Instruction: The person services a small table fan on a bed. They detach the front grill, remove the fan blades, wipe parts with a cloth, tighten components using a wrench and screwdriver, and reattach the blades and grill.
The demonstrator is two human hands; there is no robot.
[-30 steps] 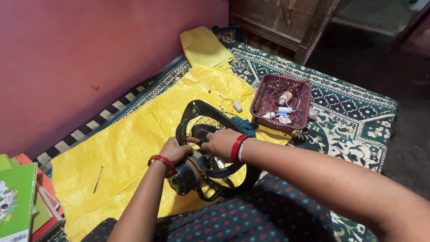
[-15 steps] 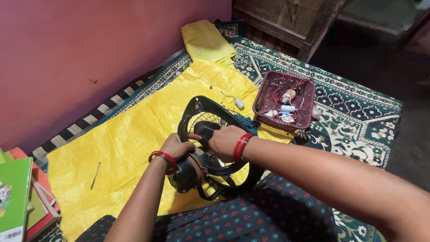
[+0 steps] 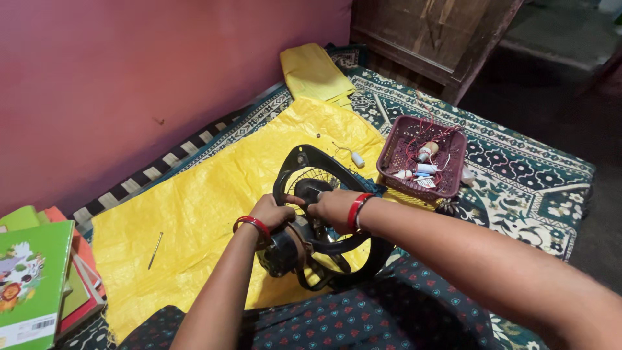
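A: Where does the fan (image 3: 324, 220) sit from your hands?

B: Right under them, at centre frame, low on the yellow sheet (image 3: 214, 201). Its black guard ring tilts up and away toward the upper right; the motor end is at the lower left, close to your lap.

A: And your hands?

B: Your left hand (image 3: 272, 212) curls around the near left of the ring, just above the motor. Your right hand (image 3: 334, 207) lies folded over the hub in the middle of the grille, fingers bent; whether it pinches anything small there, I cannot tell.

A: Which is nearer the hub?

B: The right, already on it. The left is beside it, fingertips almost touching the right's.

A: Anything else close?

B: A maroon basket (image 3: 447, 175) of small parts at right, and a thin tool (image 3: 155, 250) at left, well apart.
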